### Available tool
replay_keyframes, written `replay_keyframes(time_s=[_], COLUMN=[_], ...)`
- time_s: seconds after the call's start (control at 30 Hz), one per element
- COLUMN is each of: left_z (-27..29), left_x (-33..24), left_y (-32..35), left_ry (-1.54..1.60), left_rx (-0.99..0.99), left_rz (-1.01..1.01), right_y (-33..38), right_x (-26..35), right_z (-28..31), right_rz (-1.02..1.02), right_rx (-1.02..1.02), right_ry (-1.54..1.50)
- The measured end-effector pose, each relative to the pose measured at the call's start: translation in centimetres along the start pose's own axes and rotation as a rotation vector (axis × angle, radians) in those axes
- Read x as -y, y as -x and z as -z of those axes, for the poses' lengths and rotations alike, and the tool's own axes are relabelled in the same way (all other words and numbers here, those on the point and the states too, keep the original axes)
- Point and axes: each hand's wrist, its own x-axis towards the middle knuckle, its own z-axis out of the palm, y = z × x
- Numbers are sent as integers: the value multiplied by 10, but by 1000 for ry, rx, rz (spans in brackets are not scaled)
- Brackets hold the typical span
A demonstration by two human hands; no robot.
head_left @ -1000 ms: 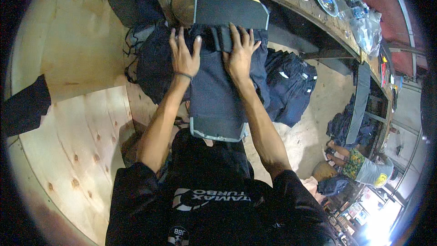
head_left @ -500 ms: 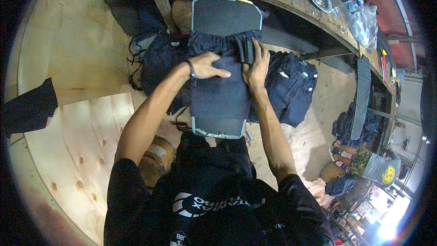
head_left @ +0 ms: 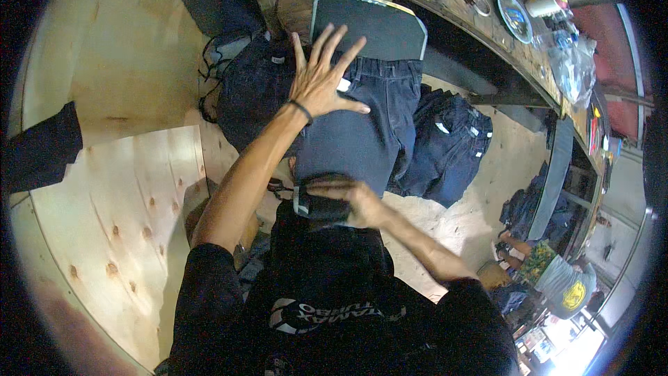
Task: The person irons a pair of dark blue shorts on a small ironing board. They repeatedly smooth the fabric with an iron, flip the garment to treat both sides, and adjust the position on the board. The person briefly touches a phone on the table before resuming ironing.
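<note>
While dark shorts (head_left: 355,129) lie on a grey board (head_left: 372,24) before me, waistband (head_left: 386,68) toward its far end, my left hand (head_left: 323,80) spreads its fingers wide over their upper left part. My right hand (head_left: 358,203) (blurred) is at the near end, fingers pointing left; I cannot tell whether they grip. More shorts (head_left: 449,150) lie to the right, near a wooden bench (head_left: 492,29).
</note>
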Motion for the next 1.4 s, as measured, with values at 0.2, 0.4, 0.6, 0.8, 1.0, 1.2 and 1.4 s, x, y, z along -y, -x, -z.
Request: replay_keyframes(time_s=[0.2, 0.4, 0.6, 0.8, 1.0, 1.2, 1.4], left_z=[-20, -20, -21, -22, -25, -28, -7], left_x=[12, 9, 12, 9, 10, 11, 11], left_y=[-20, -18, -17, -17, -14, -16, -5], left_ry=[58, 64, 69, 11, 30, 81, 191], left_rx=[108, 46, 21, 83, 23, 6, -115], left_rz=[76, 92, 72, 103, 64, 73, -28], right_y=[-15, -1, 13, 39, 50, 28, 10], right_x=[-30, -25, -25, -29, -21, 0, 18], right_z=[22, 21, 30, 15, -2, -35, 22], right_rz=[25, -20, -119, -171, -126, -217, -138], right_rx=[-128, -77, -18, 105, -165, -213, -588], right_ry=[-63, -25, -190, -142, -13, -135, 18])
